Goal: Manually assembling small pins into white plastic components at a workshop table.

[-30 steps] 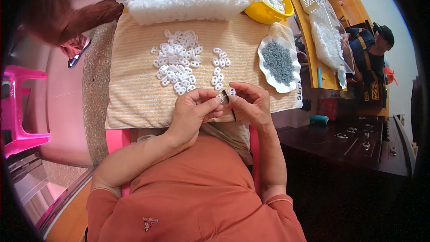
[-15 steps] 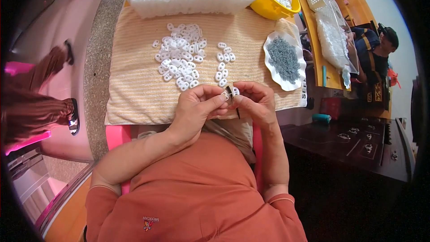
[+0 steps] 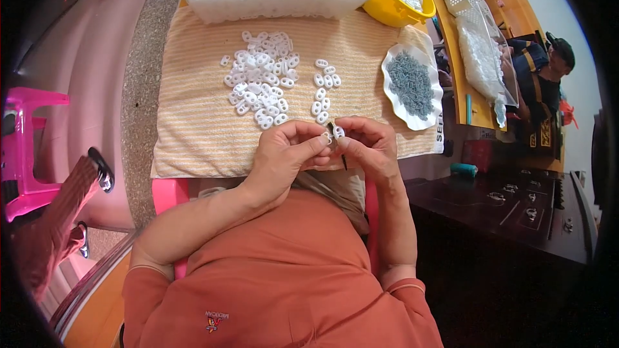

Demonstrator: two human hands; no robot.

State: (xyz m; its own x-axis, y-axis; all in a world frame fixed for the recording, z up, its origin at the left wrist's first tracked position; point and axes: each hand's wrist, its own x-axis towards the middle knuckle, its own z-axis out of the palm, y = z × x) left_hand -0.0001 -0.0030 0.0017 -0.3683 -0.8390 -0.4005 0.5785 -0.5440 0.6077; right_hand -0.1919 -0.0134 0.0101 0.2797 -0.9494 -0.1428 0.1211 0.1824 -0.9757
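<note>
Over the near edge of the cloth, my two hands meet fingertip to fingertip. Between the right thumb and fingers is a small white oval piece with two holes (image 3: 339, 132), pinched by my right hand (image 3: 373, 148). My left hand (image 3: 280, 158) is closed on a small pale part (image 3: 327, 137) right beside it, mostly covered by the fingers. A thin dark strip (image 3: 344, 162) sticks out below the right fingertips; its other end is partly hidden. Just beyond the hands lies a short column of white two-hole pieces (image 3: 320, 94), with a larger loose pile (image 3: 261, 80) to its left.
A striped cloth (image 3: 193, 90) covers the table. At its back stand a clear bin of white pieces (image 3: 277, 1) and a yellow basin (image 3: 393, 9). On the right, a scalloped white dish (image 3: 419, 122) holds small grey parts. A person walks at left near a pink stool (image 3: 26, 148).
The white piece in my right fingers has turned, showing its holes more, and the dark strip has shifted slightly. At left the walking person has come nearer, uncovering the pink stool.
</note>
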